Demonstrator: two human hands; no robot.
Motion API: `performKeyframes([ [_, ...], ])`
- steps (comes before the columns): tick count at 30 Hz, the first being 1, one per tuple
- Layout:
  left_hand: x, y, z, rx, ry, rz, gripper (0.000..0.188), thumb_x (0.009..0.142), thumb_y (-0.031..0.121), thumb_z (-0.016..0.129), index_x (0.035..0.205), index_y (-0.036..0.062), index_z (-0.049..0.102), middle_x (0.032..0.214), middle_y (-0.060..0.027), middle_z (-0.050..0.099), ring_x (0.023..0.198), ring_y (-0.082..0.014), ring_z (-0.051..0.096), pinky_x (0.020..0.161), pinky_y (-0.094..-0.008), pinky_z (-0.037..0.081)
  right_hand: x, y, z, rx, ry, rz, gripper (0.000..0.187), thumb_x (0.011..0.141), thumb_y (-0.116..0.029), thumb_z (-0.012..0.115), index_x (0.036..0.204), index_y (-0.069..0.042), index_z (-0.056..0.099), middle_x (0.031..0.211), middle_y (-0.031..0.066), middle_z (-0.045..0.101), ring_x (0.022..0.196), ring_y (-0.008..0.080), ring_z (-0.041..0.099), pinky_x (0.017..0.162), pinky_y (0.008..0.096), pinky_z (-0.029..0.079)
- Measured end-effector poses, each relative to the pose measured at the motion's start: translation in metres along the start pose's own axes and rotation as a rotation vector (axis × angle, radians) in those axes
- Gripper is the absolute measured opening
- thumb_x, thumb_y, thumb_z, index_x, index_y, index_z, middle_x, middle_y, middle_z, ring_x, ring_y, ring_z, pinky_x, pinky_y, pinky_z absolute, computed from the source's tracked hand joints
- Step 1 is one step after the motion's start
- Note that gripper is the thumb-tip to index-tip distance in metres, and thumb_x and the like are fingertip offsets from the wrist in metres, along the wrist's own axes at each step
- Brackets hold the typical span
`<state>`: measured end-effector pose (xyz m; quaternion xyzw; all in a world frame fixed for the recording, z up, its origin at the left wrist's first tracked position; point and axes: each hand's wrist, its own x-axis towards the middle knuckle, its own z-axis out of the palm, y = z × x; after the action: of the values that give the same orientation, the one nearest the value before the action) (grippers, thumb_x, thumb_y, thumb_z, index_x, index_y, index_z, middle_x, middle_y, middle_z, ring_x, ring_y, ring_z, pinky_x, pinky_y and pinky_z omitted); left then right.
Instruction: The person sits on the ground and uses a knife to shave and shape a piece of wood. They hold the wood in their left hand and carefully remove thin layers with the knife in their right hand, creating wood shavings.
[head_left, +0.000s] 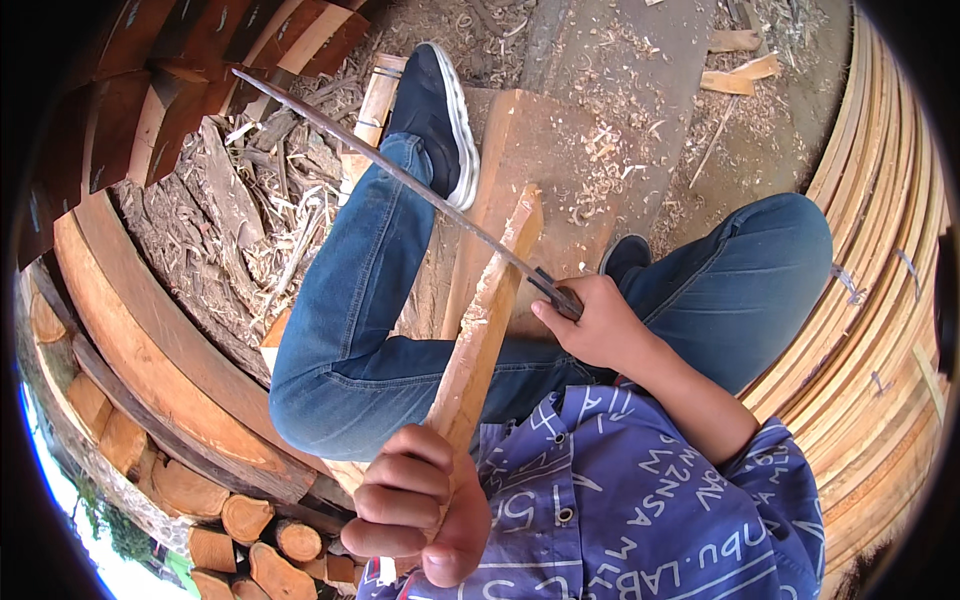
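Note:
A roughly hewn wooden stick [470,360] slants up from my lap, its sides showing fresh, ragged cuts. My left hand [415,505] is wrapped round its near end. Its far end is over a wide flat wooden board [590,145], though whether they touch I cannot tell. In my right hand [598,322] is the dark handle of a machete [385,165], whose long blade appears nearly edge-on. That blade crosses the stick near its far end and points to the upper left. Whether it touches the stick is unclear.
Wood shavings [605,145] litter the board and ground. Long bundled wooden strips [850,330] curve along the right. Cut logs [245,518] are stacked at lower left, beside a thick plank [160,310]. Reddish-brown wood blocks [160,120] are piled at upper left. My bent legs frame the work.

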<state>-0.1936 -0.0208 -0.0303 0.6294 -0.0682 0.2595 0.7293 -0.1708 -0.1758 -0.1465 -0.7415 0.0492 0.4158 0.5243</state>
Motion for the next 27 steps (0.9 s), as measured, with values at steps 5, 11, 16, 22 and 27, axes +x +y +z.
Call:
performKeyframes([
  [5, -0.005, -0.001, 0.006, 0.035, 0.069, 0.037, 0.023, 0.083, 0.018, 0.057, 0.079, 0.0117, 0.035, 0.066, 0.0008, 0.035, 0.053, -0.0111, 0.034, 0.051, -0.0284, 0.028, -0.008, -0.015, 0.001, -0.024, 0.006, -0.078, 0.021, 0.080, -0.014, 0.063, 0.069, 0.003, 0.058, 0.060, 0.0225, 0.057, 0.061, 0.0414, 0.059, 0.056, 0.0448, 0.045],
  [11, -0.004, 0.000, -0.004, 0.030, 0.129, 0.031, 0.026, 0.083, 0.019, 0.060, 0.080, 0.0112, 0.035, 0.066, 0.0002, 0.036, 0.052, -0.0118, 0.034, 0.049, -0.0293, 0.029, -0.002, -0.008, 0.002, 0.006, 0.045, -0.027, 0.020, 0.079, -0.014, 0.062, 0.070, 0.004, 0.060, 0.062, 0.0228, 0.058, 0.062, 0.0405, 0.060, 0.058, 0.0444, 0.046],
  [16, -0.010, 0.001, 0.006, 0.032, 0.090, 0.027, 0.023, 0.082, 0.015, 0.058, 0.080, 0.0113, 0.035, 0.066, -0.0002, 0.037, 0.051, -0.0122, 0.034, 0.049, -0.0297, 0.028, -0.006, -0.007, 0.010, 0.004, 0.120, -0.209, 0.020, 0.082, -0.010, 0.062, 0.069, 0.004, 0.055, 0.051, 0.0159, 0.045, 0.043, 0.0203, 0.041, 0.048, 0.0365, 0.036],
  [22, -0.003, -0.002, 0.003, 0.003, 0.090, 0.055, 0.021, 0.081, 0.013, 0.057, 0.080, 0.0109, 0.036, 0.066, -0.0005, 0.038, 0.051, -0.0124, 0.035, 0.047, -0.0298, 0.028, -0.004, -0.019, -0.004, -0.061, 0.033, -0.032, 0.016, 0.077, -0.011, 0.062, 0.072, 0.004, 0.060, 0.065, 0.0249, 0.058, 0.065, 0.0433, 0.059, 0.059, 0.0455, 0.046],
  [27, -0.004, -0.002, 0.003, 0.014, 0.080, 0.043, 0.022, 0.081, 0.014, 0.058, 0.079, 0.0113, 0.037, 0.065, -0.0002, 0.038, 0.050, -0.0118, 0.035, 0.047, -0.0290, 0.028, 0.001, 0.012, 0.008, 0.000, 0.132, -0.115, 0.023, 0.082, -0.011, 0.062, 0.067, 0.004, 0.054, 0.051, 0.0172, 0.046, 0.043, 0.0262, 0.042, 0.048, 0.0374, 0.037],
])
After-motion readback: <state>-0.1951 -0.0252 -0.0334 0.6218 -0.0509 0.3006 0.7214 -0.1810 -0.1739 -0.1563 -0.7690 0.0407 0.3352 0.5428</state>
